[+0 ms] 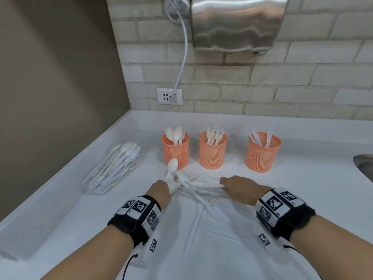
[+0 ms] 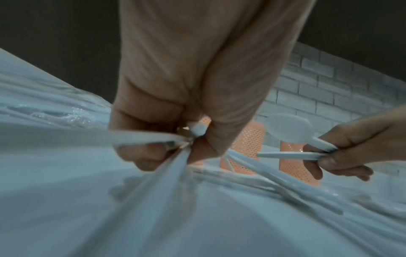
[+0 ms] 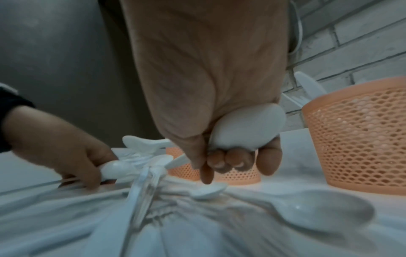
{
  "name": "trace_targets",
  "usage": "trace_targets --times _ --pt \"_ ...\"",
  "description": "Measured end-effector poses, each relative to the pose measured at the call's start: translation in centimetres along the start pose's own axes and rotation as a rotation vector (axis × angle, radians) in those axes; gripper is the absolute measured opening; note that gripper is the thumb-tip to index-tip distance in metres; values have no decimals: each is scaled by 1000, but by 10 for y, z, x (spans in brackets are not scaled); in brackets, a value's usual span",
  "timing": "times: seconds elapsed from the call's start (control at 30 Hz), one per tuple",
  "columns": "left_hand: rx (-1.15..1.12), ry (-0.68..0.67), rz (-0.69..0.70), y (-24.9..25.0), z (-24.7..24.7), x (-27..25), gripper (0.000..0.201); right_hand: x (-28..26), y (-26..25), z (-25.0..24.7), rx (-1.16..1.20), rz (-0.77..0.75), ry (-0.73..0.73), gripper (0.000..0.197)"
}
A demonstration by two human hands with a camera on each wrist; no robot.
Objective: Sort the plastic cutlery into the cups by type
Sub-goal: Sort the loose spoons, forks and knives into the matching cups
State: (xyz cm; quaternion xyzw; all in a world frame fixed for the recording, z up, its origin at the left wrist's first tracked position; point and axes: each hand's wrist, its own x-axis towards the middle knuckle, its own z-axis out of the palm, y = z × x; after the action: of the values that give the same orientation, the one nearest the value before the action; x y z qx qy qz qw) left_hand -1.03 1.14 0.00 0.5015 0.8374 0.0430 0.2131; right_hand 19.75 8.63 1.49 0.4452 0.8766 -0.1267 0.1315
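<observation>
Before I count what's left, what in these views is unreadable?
- Loose pile, head view: white on white, overlapping; piece count and types unclear.
- Left hand, left wrist view: motion blur and curled fingers hide how many handles it holds.
- Right hand, right wrist view: palm covers the spoon handle.
- Sink: cut off by right edge.

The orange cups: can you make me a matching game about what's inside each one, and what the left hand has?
Things:
1. left cup
2. middle cup
3. right cup
4. left hand

What goes with it:
A. knives
B. grips a bunch of spoons
C. forks
D. spoons standing inside

Pairs: 1-D, 2-C, 3-A, 4-B
</observation>
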Motion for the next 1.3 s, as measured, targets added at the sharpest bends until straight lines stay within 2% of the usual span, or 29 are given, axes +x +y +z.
trace_targets --times 0.1,0.23,0.33,0.4,0.47,0.57,0.67,0.77,0.83,0.9,1.03,1.1,1.2,1.3 --pt "-127 -16 26 -4 -3 -4 24 -5 2 -6 208 -37 44 25" --pt "-251 -23 85 -8 -9 -13 3 -7 0 -2 554 -56 64 28" --pt "-315 -13 118 -9 -17 -18 14 -6 -6 -1 831 -77 109 28" --pt "-337 31 159 -7 -24 -23 7 -7 -13 -3 983 -111 151 25" --pt "-373 75 197 -2 -31 -28 8 -5 -21 -3 1056 -153 178 22" --pt "-493 94 261 8 -37 -33 10 -1 -34 -1 1024 -143 233 35" --pt "-598 113 311 18 -34 -33 13 0 -45 -3 1114 -192 270 23" --pt "-642 134 353 24 -25 -30 22 1 -51 -8 1287 -167 228 45" --pt "-700 132 377 26 -21 -30 20 2 -51 -10 1312 -140 217 56" --pt "-807 76 407 27 -19 -31 24 1 -50 -9 1303 -148 217 55" --pt "-978 -3 431 30 -17 -32 23 -4 -52 -11 1268 -176 285 25" --pt "-1044 1 427 34 -17 -32 16 -3 -52 -14 1220 -153 406 23" --pt "-978 82 500 38 -19 -31 27 0 -46 -20 1032 -142 555 25" --pt "-866 151 553 35 -30 -26 28 1 -38 -31 903 -128 567 23"
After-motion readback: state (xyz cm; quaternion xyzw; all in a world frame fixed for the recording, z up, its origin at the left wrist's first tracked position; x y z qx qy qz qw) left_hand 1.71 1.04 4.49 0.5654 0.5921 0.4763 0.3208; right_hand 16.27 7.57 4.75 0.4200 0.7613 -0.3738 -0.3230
